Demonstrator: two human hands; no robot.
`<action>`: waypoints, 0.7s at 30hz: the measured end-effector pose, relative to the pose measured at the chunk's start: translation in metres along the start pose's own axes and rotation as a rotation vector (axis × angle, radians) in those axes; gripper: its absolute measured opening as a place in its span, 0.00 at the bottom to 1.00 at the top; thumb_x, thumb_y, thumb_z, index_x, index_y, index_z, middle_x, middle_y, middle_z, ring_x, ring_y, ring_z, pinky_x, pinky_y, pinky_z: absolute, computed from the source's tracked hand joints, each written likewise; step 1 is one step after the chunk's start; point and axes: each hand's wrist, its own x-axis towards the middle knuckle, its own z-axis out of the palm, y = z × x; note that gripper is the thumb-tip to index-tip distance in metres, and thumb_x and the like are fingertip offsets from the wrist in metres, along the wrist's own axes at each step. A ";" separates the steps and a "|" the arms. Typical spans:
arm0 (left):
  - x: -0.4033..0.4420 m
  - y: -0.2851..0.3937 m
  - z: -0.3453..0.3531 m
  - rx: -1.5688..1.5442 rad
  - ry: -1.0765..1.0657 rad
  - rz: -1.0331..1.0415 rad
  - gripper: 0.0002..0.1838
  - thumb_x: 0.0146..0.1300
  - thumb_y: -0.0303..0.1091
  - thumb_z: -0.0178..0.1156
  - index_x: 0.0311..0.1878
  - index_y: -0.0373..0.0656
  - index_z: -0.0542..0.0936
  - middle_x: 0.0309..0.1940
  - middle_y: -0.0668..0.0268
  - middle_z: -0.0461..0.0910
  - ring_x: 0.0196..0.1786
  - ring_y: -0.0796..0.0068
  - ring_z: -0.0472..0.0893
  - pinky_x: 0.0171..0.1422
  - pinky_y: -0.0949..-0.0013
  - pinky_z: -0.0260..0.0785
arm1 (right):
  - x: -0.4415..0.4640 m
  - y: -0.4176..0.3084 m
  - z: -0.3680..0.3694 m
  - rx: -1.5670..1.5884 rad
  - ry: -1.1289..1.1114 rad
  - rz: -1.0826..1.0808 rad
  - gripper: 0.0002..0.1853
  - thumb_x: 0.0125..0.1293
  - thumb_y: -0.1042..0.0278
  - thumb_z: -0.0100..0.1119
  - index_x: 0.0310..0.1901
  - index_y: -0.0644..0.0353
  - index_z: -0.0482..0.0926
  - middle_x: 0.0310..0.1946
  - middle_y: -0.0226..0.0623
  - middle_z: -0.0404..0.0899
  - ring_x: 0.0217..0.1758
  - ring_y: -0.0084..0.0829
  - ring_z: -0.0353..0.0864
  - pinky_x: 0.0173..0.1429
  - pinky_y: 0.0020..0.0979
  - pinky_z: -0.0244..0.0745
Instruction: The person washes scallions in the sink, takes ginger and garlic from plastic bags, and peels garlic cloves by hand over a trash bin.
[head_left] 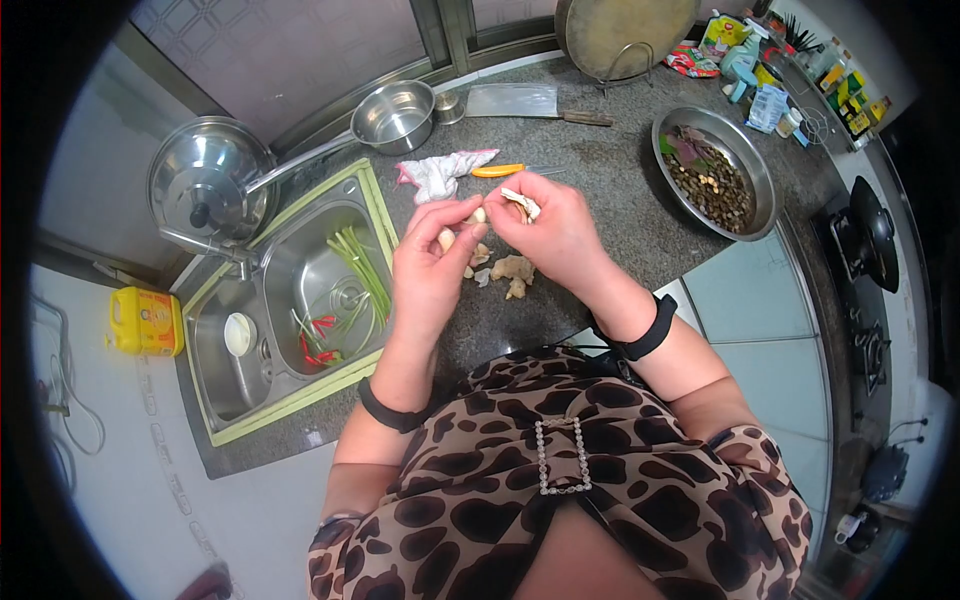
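Note:
My left hand [425,260] is closed, pinching a pale garlic clove [479,215] between thumb and fingertips. A second garlic clove [446,239] is tucked against its fingers. Close against it, my right hand [552,222] is closed too, its fingertips meeting at the pinched clove. Papery garlic skin [521,205] sticks out from the right hand's curled fingers. Beneath the hands, a knobbly piece of ginger [513,270] lies on the dark stone counter, with bits of garlic skin [483,277] beside it. The undersides of both hands are hidden.
Left is a double sink [281,377] holding green stalks [361,268] and red chillies [318,342]. Behind the hands lie a cloth [440,177], a yellow-handled knife [498,171] and a cleaver [512,101]. A metal basin [763,196] of small shellfish stands right.

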 end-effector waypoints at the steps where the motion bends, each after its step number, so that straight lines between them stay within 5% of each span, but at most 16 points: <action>1: -0.001 0.000 0.002 -0.180 -0.013 -0.097 0.14 0.58 0.22 0.60 0.48 0.38 0.78 0.39 0.68 0.75 0.39 0.83 0.74 0.36 0.82 0.67 | 0.000 -0.001 0.000 0.001 0.002 0.000 0.07 0.55 0.67 0.61 0.29 0.62 0.77 0.19 0.38 0.77 0.22 0.29 0.79 0.28 0.28 0.71; 3: -0.001 0.003 0.003 -0.304 -0.008 -0.203 0.14 0.59 0.23 0.59 0.50 0.37 0.76 0.40 0.68 0.75 0.39 0.82 0.75 0.36 0.82 0.67 | 0.000 -0.002 -0.002 0.048 -0.063 0.127 0.03 0.58 0.73 0.59 0.32 0.62 0.76 0.23 0.24 0.75 0.29 0.12 0.69 0.34 0.18 0.67; 13: 0.004 -0.007 -0.002 -0.870 0.056 -0.384 0.17 0.65 0.26 0.52 0.57 0.37 0.69 0.45 0.62 0.76 0.40 0.78 0.78 0.40 0.80 0.72 | 0.000 0.009 0.003 0.285 -0.040 0.152 0.03 0.61 0.75 0.56 0.35 0.63 0.76 0.30 0.22 0.74 0.34 0.11 0.69 0.38 0.16 0.67; 15: 0.003 -0.006 -0.002 -0.857 0.050 -0.386 0.17 0.65 0.26 0.52 0.57 0.37 0.69 0.45 0.62 0.77 0.41 0.77 0.78 0.42 0.79 0.73 | 0.001 0.012 0.004 0.296 0.015 0.131 0.07 0.58 0.69 0.58 0.34 0.64 0.77 0.26 0.31 0.79 0.30 0.16 0.74 0.35 0.23 0.70; 19: 0.002 -0.002 0.000 -0.669 0.040 -0.315 0.15 0.65 0.26 0.53 0.54 0.36 0.71 0.45 0.61 0.77 0.42 0.76 0.79 0.46 0.77 0.73 | 0.002 0.003 -0.001 0.259 -0.007 0.086 0.09 0.59 0.67 0.58 0.36 0.63 0.78 0.27 0.31 0.80 0.31 0.15 0.74 0.36 0.23 0.70; 21: 0.000 0.000 0.002 -0.579 0.030 -0.277 0.14 0.65 0.26 0.52 0.53 0.36 0.73 0.46 0.61 0.77 0.43 0.76 0.78 0.47 0.77 0.73 | 0.001 -0.006 -0.005 0.359 -0.126 0.187 0.08 0.61 0.70 0.58 0.39 0.64 0.78 0.34 0.28 0.79 0.39 0.15 0.73 0.45 0.20 0.69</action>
